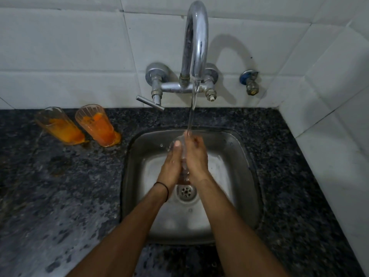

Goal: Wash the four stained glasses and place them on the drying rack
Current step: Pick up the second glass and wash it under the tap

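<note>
Clasping a clear glass (pixel 184 156) between curled fingers, a person's left hand (pixel 171 163) and right hand (pixel 196 156) held it over the steel sink (pixel 242 156) under the running tap (pixel 196 37). One orange-stained glass (pixel 60 126) and a second stained glass (pixel 97 126) stood side by side on the dark counter (pixel 60 196), left of the sink.

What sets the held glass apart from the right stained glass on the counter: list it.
The held glass looks clear; the counter glass is smeared orange. The held glass is between left hand and right hand under the tap stream; the counter glass stands untouched beside the sink. Both are see-through.
</note>
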